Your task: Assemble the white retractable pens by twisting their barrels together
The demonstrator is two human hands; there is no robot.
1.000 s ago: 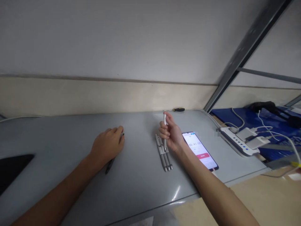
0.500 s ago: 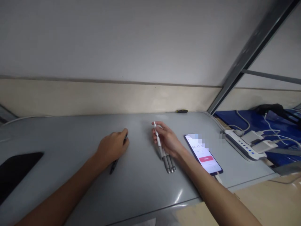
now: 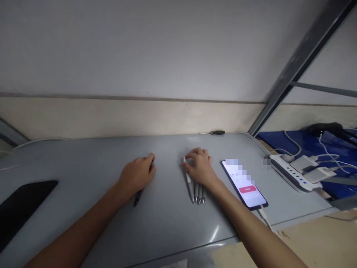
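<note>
My left hand [image 3: 137, 173] is closed around a black pen [image 3: 137, 197], whose lower end sticks out below the palm toward me. To its right, my right hand [image 3: 201, 165] pinches the upper end of a white pen [image 3: 189, 182] between thumb and fingers. That pen lies along the tabletop, its grey grip and silver tip pointing toward me. Close beside it, several similar pens [image 3: 200, 193] with grey grips and silver tips lie side by side, their upper parts hidden under my right hand.
A lit phone [image 3: 245, 186] with a charging cable lies right of my right arm. Behind it is a power strip [image 3: 292, 175] with white plugs. A screwdriver [image 3: 217, 132] rests by the wall. A black flat object [image 3: 28, 201] is at the left of the grey table [image 3: 92, 163].
My right hand has turned palm down and lowered the white pen onto the table beside the other pens. My left hand keeps its hold on the black pen; the view has shifted slightly.
</note>
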